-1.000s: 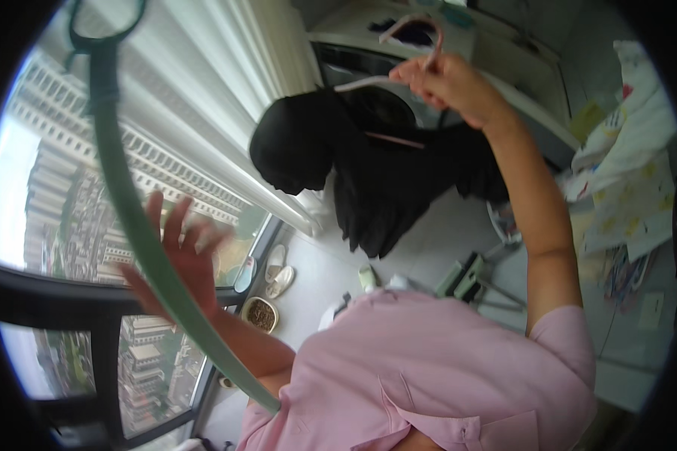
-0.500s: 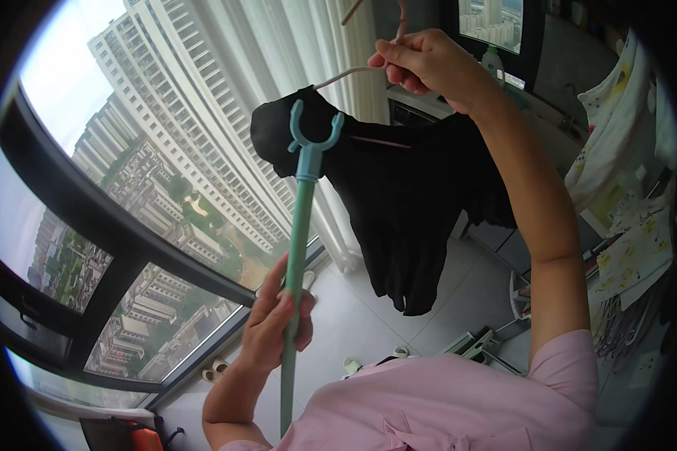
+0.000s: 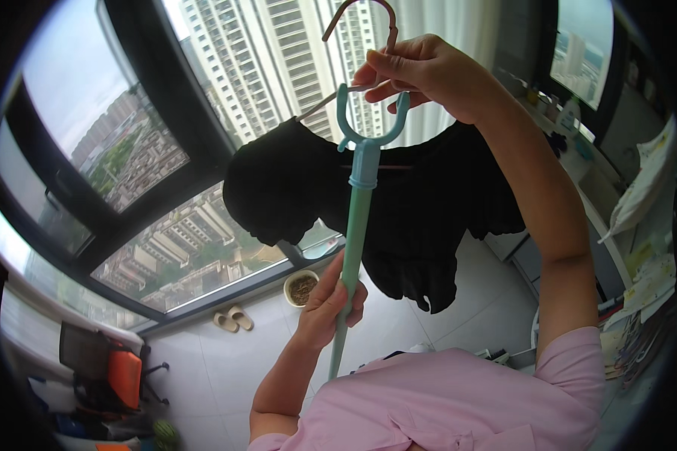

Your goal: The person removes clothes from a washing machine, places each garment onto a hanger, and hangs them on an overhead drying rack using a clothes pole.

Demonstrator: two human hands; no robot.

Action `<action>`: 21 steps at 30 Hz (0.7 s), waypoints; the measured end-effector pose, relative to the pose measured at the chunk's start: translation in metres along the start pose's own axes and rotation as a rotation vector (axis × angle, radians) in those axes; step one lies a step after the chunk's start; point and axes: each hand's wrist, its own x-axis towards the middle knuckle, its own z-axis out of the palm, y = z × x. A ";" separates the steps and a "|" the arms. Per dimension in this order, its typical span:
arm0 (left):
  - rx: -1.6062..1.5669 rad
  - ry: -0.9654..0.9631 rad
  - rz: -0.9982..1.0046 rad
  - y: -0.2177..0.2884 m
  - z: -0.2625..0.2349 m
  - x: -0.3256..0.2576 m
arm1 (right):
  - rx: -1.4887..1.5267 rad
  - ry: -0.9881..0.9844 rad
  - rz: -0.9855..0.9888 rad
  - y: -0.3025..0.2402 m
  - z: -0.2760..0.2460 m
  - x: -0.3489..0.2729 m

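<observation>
Gripping green pole in left hand, pinching hanger in right hand, having shifted fork from black garment shoulder nearer right hand.

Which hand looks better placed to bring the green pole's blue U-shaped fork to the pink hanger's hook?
Probably the left hand: it grips the green pole below its blue U-shaped fork. The right hand is occupied, holding the thin pink hanger carrying the black cloth garment.
</observation>
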 end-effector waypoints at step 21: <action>0.184 0.581 0.382 0.104 -0.029 -0.306 | 0.415 -0.564 -0.326 -0.227 0.329 0.043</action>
